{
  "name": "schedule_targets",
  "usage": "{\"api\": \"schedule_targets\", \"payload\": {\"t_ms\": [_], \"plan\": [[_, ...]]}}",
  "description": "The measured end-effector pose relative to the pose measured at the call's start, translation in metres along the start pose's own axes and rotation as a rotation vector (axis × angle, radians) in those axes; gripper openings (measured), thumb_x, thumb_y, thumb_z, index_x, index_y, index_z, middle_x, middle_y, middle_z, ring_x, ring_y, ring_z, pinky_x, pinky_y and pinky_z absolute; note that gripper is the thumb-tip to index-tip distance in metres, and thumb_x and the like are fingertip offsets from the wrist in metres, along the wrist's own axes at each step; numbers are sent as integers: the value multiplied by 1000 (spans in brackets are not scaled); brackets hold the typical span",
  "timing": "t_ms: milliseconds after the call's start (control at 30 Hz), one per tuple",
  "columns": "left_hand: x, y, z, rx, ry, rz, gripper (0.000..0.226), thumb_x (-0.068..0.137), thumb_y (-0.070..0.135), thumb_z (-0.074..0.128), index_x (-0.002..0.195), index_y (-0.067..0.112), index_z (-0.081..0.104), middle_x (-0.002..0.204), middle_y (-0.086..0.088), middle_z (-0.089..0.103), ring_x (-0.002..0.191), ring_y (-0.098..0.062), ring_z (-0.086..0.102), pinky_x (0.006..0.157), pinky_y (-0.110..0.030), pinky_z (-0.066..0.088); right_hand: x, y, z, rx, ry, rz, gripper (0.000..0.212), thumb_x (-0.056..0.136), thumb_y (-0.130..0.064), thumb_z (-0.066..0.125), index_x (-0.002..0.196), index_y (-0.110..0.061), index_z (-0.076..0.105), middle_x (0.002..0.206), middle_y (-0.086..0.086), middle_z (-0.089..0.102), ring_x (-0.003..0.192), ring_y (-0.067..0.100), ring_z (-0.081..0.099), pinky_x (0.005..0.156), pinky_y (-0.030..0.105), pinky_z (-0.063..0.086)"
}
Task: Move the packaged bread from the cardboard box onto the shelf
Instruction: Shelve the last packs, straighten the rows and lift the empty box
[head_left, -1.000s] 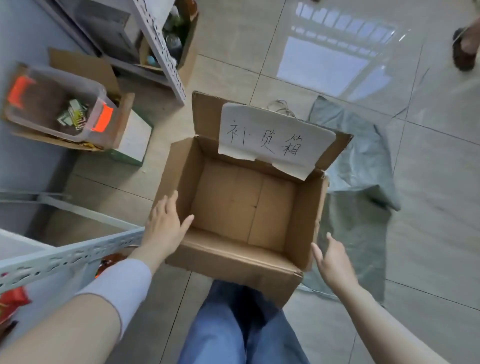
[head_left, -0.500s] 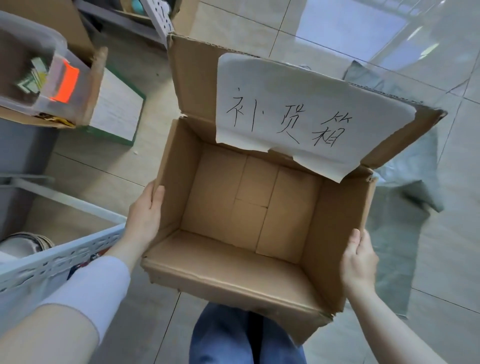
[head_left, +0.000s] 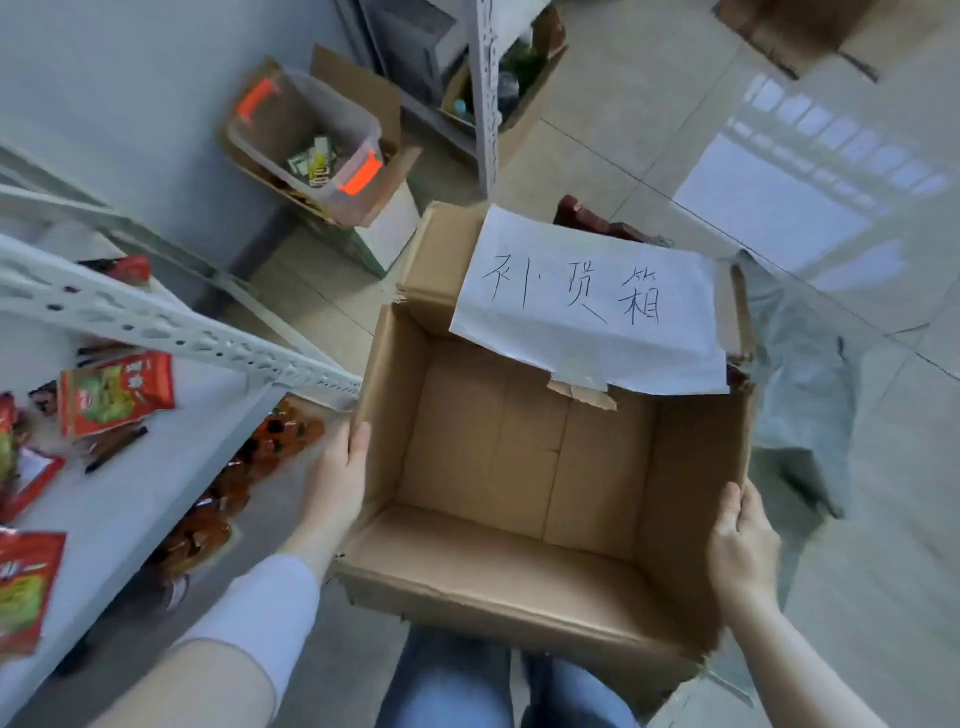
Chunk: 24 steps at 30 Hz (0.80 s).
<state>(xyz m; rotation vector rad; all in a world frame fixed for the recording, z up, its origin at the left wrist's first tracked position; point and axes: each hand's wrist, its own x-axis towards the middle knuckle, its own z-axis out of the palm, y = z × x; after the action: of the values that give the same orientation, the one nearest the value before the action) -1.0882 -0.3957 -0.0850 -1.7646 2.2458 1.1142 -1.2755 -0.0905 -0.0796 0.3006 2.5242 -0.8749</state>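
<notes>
Between the hands: cardboard box (head_left: 524, 467), open at the top, its inside showing only bare cardboard
Left hand (head_left: 337, 478): flat against the box's left outer wall, fingers pointing up, gripping it
Right hand (head_left: 743, 545): clasped on the box's right wall near the near corner, thumb over the rim
Beyond both hands: far flap carrying a white paper sign (head_left: 592, 306) with handwritten characters
Left of the left hand: white metal shelf (head_left: 171, 431), with red snack packets (head_left: 111, 392) lying on it
Packaged bread: cannot tell which packets, if any, are bread
Under the box: legs in blue jeans (head_left: 447, 680)
Right of the right hand: grey bag (head_left: 800, 395) on the tiled floor
</notes>
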Motion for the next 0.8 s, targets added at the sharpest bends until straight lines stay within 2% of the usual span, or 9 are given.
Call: {"api": "schedule_targets", "payload": {"t_ms": [133,300,400,500,633,700,733,767,800], "plan": [[-78,-43,-38,-78,103,-44,48,98,38,34,135,10,44,137,-16,50,126,-33,45,101,-36,33,-38,-10,-32,-58,-119,-149,48,100,-34,31,141,-10,38,144,14,43,134,32,38,111,40,26],[-179,-112,-77,-199,266,-184,49,97,43,33,129,11,51,123,-20,59,111,-37,54,87,-36,40,-101,-29,-38,-135,-236,-350,48,100,-36,31,138,-8,43,143,14,45,134,31,38,110,39,27],[-235,-165,-104,-277,352,-314,48,97,44,33,129,13,51,117,-22,62,105,-38,57,84,-39,42,-157,-44,-23,-221,-326,-469,49,100,-38,30,137,-9,44,139,16,48,130,33,41,108,41,30],[-294,-227,-132,-314,477,-440,48,96,45,32,128,15,52,104,-25,64,94,-40,59,75,-39,42,-226,-57,7,-269,-414,-608,47,99,-38,30,130,-8,49,127,21,56,119,37,49,99,43,37],[-382,-323,-167,-426,639,-640,44,97,42,35,126,15,53,111,-26,63,101,-42,58,84,-41,43,-336,-58,59,-363,-537,-778,46,99,-38,33,125,-6,54,118,21,60,113,37,52,91,40,38],[-428,-372,-184,-483,714,-730,44,97,40,35,126,14,54,115,-26,62,105,-42,56,87,-41,42,-399,-53,89,-412,-627,-844,46,99,-39,33,114,-4,59,106,21,63,105,37,55,87,41,40],[-452,-395,-189,-512,745,-774,45,97,41,34,127,14,53,117,-25,61,107,-41,56,87,-40,42,-429,-50,103,-429,-681,-880,43,99,-39,33,100,-6,62,90,18,62,92,34,57,81,40,40],[-476,-416,-195,-542,774,-811,46,97,42,32,129,14,52,119,-23,61,108,-40,56,85,-39,40,-459,-46,118,-432,-737,-919,39,99,-38,33,83,-13,59,75,10,55,79,28,53,76,38,37],[-500,-437,-199,-573,801,-841,48,97,44,30,130,15,50,119,-20,61,108,-38,56,82,-36,38,-491,-42,133,-442,-786,-954,36,99,-37,33,74,-20,54,68,2,48,72,22,47,72,35,33]]}}
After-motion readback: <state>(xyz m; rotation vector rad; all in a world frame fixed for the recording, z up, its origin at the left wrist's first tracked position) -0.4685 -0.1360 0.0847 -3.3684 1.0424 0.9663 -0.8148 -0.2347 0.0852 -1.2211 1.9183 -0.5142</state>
